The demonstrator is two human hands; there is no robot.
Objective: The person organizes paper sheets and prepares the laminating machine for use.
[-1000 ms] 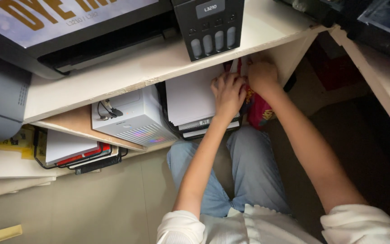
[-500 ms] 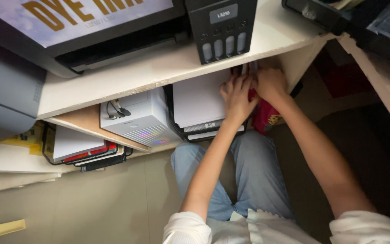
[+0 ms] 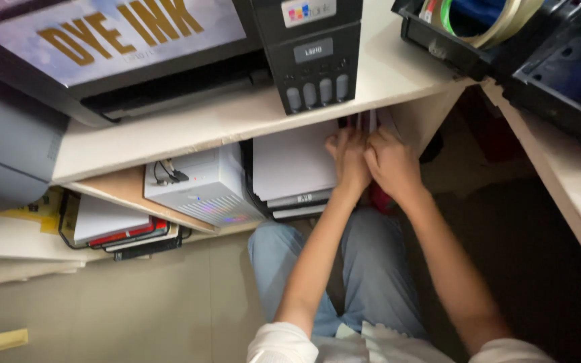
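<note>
My left hand (image 3: pixel 347 161) and my right hand (image 3: pixel 390 165) reach side by side under the white desk shelf (image 3: pixel 223 121). Their fingers push in among several thin upright folders (image 3: pixel 361 121), red and white, which stand just right of a stack of white paper (image 3: pixel 290 161). The left hand lies against the stack's right edge. The fingertips are tucked between the folders and partly hidden by the shelf edge, so no clear grip shows. A red packet (image 3: pixel 379 198) peeks out below my right wrist.
A large printer (image 3: pixel 169 54) with a black ink-tank unit (image 3: pixel 311 54) sits on the shelf. Below it stand a white box device with cables (image 3: pixel 203 188) and a pile of books (image 3: pixel 115 225). A black tray (image 3: pixel 506 40) rests on the right-hand desk (image 3: pixel 566 202).
My two hands have come closer together and slid a little deeper under the shelf among the upright folders. The view has shifted slightly.
</note>
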